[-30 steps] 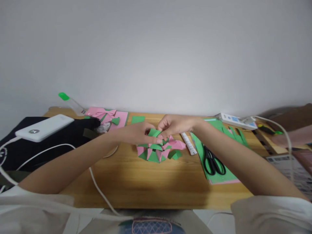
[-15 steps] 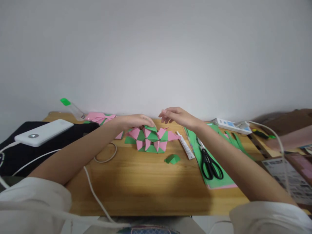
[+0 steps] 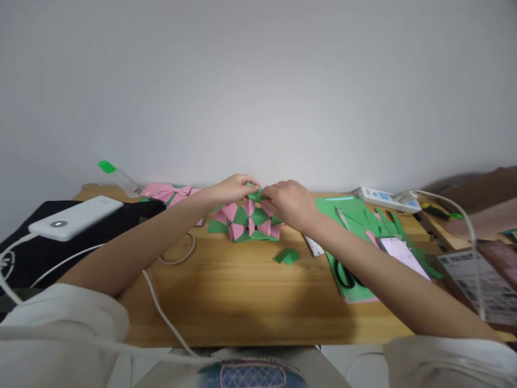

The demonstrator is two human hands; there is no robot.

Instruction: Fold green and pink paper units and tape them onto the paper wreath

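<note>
A folded-paper model (image 3: 251, 220) of pink and green pieces stands on the wooden table in front of me. At its top, my left hand (image 3: 236, 189) pinches a green folded paper piece (image 3: 255, 195) between thumb and fingers. My right hand (image 3: 290, 203) is bent over the right side of the model, fingertips closed at the same green piece; its palm side is hidden. A loose green folded piece (image 3: 287, 256) lies on the table nearer to me, touched by neither hand.
Green paper sheets (image 3: 355, 291) lie at right with scissors (image 3: 344, 275), partly under my forearm, and a phone (image 3: 404, 257). A glue tube (image 3: 314, 246) is half hidden. Behind stands a power strip (image 3: 388, 199). At left are a white power bank (image 3: 76, 216), cables and pink pieces (image 3: 165, 191).
My right hand has come left and closed at the green piece on top of the model. My left hand has risen slightly. A phone now shows beyond my right forearm.
</note>
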